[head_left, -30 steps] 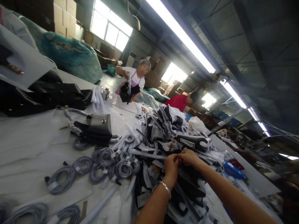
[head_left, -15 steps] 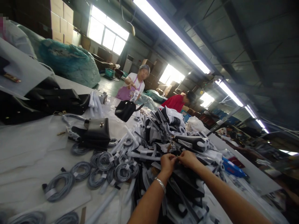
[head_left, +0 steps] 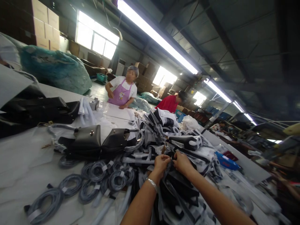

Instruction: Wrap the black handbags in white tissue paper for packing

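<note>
My left hand (head_left: 161, 164), with a silver bracelet at its wrist, is closed in a pinch. Close beside it my right hand (head_left: 182, 162) pinches too, fingertips almost meeting the left ones. What they hold between them is small, dark and too hidden to name. Both hands are over a heap of black bags (head_left: 182, 187) partly wrapped in white and clear covering. Left of the hands lie several coiled grey straps (head_left: 117, 180) with white bands. Behind those coils stand two black handbags, one with a wrapped handle (head_left: 85, 140) and one beside it (head_left: 114, 140).
Across the table (head_left: 14, 162) stands a person in a purple apron (head_left: 120, 93); another in red (head_left: 167, 101) bends farther right. A blue packet (head_left: 227, 161) lies right of the heap. More black bags (head_left: 39, 111) sit at far left, near a green plastic sack (head_left: 53, 68).
The person in the apron has put down a black handbag beside the other one and drawn back their hand. My hands stay pinched together; the whole view has shifted slightly.
</note>
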Demonstrator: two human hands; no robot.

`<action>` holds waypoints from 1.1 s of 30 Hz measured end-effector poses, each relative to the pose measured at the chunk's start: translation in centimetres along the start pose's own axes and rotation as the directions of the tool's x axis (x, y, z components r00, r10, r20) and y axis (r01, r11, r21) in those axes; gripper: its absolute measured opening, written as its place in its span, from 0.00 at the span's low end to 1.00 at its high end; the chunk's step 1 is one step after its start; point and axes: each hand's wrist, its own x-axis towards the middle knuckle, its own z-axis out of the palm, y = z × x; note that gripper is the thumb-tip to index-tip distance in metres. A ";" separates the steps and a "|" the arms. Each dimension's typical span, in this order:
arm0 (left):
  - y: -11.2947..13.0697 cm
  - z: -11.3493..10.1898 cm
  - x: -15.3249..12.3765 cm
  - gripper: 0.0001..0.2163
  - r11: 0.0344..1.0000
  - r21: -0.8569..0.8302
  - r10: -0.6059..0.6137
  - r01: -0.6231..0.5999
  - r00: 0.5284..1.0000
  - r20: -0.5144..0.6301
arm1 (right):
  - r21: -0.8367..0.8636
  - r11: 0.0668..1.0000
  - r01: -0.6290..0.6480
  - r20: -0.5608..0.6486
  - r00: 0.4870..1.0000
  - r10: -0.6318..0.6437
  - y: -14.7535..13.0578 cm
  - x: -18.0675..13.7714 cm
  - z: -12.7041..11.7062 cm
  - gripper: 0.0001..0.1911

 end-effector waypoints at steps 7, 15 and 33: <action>1.6 -0.7 0.8 0.09 0.993 0.044 -0.109 0.107 0.993 0.043 | 0.110 0.994 -0.021 -0.133 0.990 0.035 -0.4 -1.7 1.3 0.11; 3.6 -1.4 1.7 0.09 0.967 0.194 -0.184 0.166 0.980 0.074 | 0.457 0.889 -0.024 -0.308 0.934 0.184 -1.0 -3.3 5.3 0.08; 7.4 -1.1 2.4 0.09 0.811 0.574 -0.212 0.117 0.972 0.101 | 0.983 -0.137 0.118 -0.016 0.811 0.585 -4.3 0.0 14.3 0.13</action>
